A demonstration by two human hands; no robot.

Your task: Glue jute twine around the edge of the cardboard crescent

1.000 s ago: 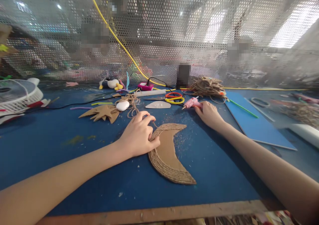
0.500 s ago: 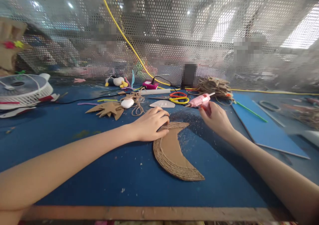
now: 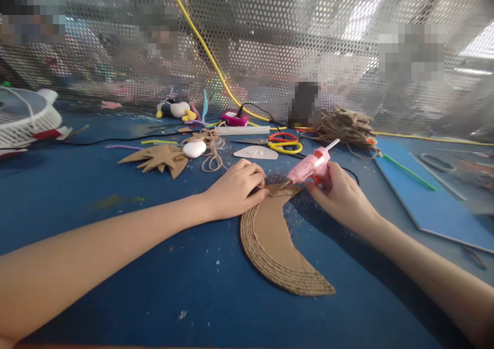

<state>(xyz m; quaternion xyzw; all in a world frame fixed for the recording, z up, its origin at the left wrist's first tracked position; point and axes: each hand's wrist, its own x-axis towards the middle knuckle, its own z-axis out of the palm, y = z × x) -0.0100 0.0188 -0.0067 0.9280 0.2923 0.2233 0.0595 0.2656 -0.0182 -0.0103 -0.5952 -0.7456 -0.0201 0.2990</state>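
A cardboard crescent (image 3: 274,230) lies flat on the blue tabletop, with rows of brown twine (image 3: 270,272) along its outer curve. At its upper end is my left hand (image 3: 239,189), fingers bent and closed on the crescent's twine-covered edge; the fingertips are partly hidden. My right hand (image 3: 343,192) grips a pink hot glue gun (image 3: 309,166) by its handle. A glue stick (image 3: 332,144) sticks out of the back of the gun. The gun's nozzle is pointed down at the crescent's upper tip, at or just above the twine; whether they touch I cannot tell.
Behind the hands lie scissors (image 3: 285,145), a pale flat piece (image 3: 255,153), a white oval object (image 3: 194,149), loose twine (image 3: 214,156) and a cardboard cutout (image 3: 158,158). A blue board (image 3: 428,194) lies right, a white fan (image 3: 29,115) left. A perforated metal screen (image 3: 250,45) stands behind.
The glue gun has come down and left, its nozzle now at the crescent's upper tip. My left hand stays on the crescent. The camera view has shifted slightly.
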